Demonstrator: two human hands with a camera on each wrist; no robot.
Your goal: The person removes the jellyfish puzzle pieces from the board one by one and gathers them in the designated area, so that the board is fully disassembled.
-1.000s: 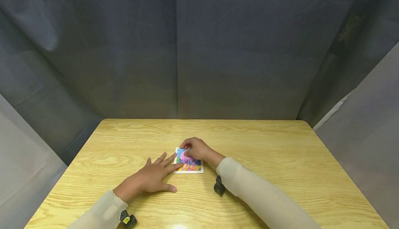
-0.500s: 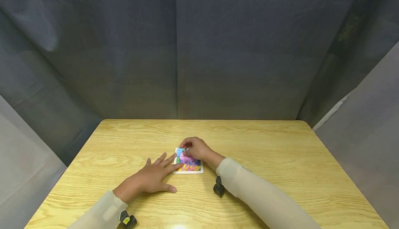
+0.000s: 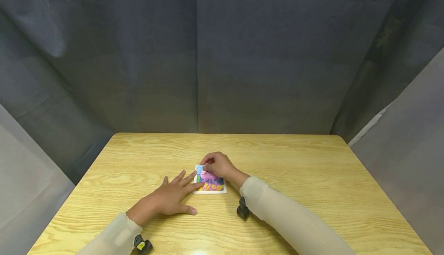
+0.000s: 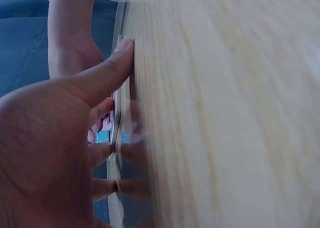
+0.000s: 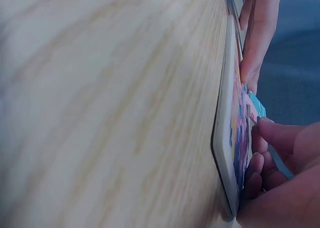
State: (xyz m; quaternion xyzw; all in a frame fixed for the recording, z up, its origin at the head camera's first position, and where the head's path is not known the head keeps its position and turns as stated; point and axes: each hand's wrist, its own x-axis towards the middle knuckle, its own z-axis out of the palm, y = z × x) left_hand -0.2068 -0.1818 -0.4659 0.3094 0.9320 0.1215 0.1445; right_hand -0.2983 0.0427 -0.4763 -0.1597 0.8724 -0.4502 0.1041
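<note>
A small square picture puzzle [image 3: 212, 187] with a white frame lies flat on the table. Its picture has a pink shape, blue parts and yellow and pink patches along the near side. My left hand [image 3: 170, 198] is spread out, with straight fingertips on the puzzle's left side. At the far left corner, my right hand [image 3: 222, 167] pinches a puzzle piece [image 5: 256, 104] with light blue and pink on it. In the right wrist view this piece stands tilted up from the board, between thumb and fingers. The right fingers hide part of the puzzle's far side.
The wood-grain table [image 3: 295, 178] stretches out around the puzzle. Dark curtains [image 3: 263, 62] hang behind it, with paler cloth [image 3: 409, 155] on the right side. A small black device [image 3: 243, 208] sits at the right wrist, another [image 3: 142, 244] at the left.
The light blue piece at the puzzle's far left corner has shifted and tilted slightly under my right fingers. The right hand has barely moved; the left hand has stayed in place.
</note>
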